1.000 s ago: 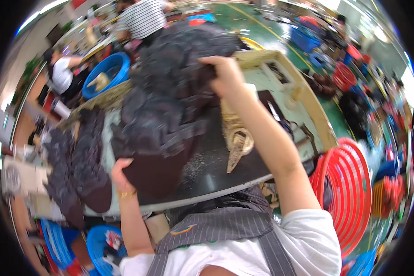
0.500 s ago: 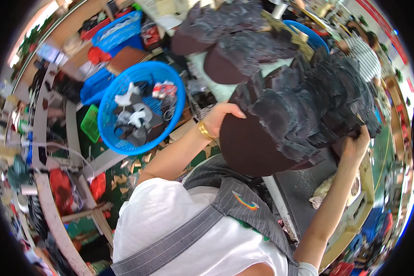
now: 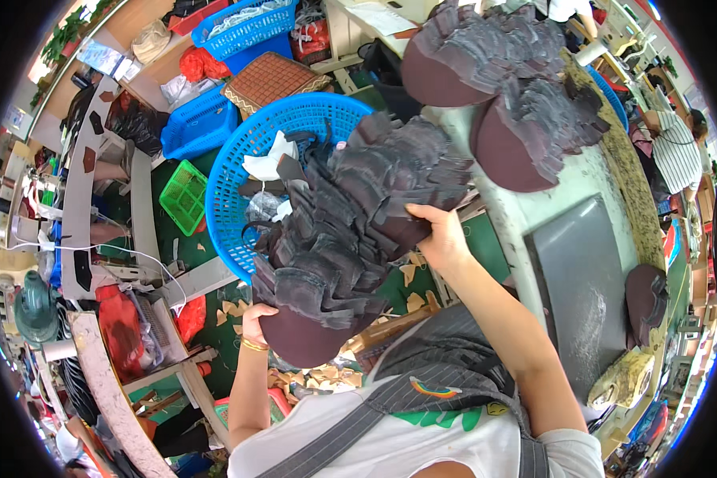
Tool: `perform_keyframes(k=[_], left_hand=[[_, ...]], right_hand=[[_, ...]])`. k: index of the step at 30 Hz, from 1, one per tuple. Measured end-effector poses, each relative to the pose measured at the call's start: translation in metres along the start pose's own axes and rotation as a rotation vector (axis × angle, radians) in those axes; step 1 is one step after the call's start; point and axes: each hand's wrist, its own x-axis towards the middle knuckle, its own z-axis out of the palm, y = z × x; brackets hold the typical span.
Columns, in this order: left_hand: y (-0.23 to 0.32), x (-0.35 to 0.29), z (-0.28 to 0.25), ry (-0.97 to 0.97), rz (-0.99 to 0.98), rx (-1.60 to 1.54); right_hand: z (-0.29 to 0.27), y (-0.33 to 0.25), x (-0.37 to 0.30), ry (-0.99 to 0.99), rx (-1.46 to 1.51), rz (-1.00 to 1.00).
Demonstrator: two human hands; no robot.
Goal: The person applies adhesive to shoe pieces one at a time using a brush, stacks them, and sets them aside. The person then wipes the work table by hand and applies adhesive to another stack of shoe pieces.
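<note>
Between my hands hangs a fanned stack of dark brown leather-like pieces point(image 3: 319, 263), overlapping like scales, with greyish ragged edges. My left hand point(image 3: 259, 325) pinches its smooth, rounded near end, thumb on top. My right hand point(image 3: 444, 237) grips the stack's right side, thumb on top and the other fingers mostly hidden beneath. Part of the stack is over a round blue basket point(image 3: 225, 203) and covers some of it; whether they touch I cannot tell. Inside the basket are white scraps point(image 3: 272, 159) and clear plastic.
Two similar stacks point(image 3: 511, 151) lie on the pale worktable point(image 3: 498, 211) at the right. Farther along it are a dark grey slab point(image 3: 583, 271), a smaller dark stack point(image 3: 645, 305) and a yellowish bundle point(image 3: 623, 381). Tan scraps point(image 3: 319, 378) litter the green floor. A striped-shirted person point(image 3: 677, 155) is at far right.
Both hands have carried the stack left, from above the worktable to partly over the blue basket. The view has shifted too, showing more of the grey slab.
</note>
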Motion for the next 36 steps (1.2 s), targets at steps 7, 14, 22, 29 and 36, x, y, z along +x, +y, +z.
perform_keyframes(k=[7,14,22,29,36], left_hand=[[0.063,0.052,-0.046,0.153,-0.276,0.143],[0.090,0.143,-0.058,0.498,-0.343,0.669],[0.080,0.137,-0.039,0.645,-0.131,1.968],[0.028,0.181,0.068,1.089,0.089,2.952],[-0.126,0.246,0.305,-0.297,0.848,2.114]], right_hand=[[-0.019,0.066,0.103,0.068,-0.193,0.153],[-0.088,0.094,0.159,0.260,-1.014,-0.209],[-0.047,0.021,0.088,0.163,-1.263,0.110],[-0.053,-0.120,-0.104,-0.071,-1.516,-0.174],[-0.105,-0.260,-0.345,0.605,-1.604,-0.369]])
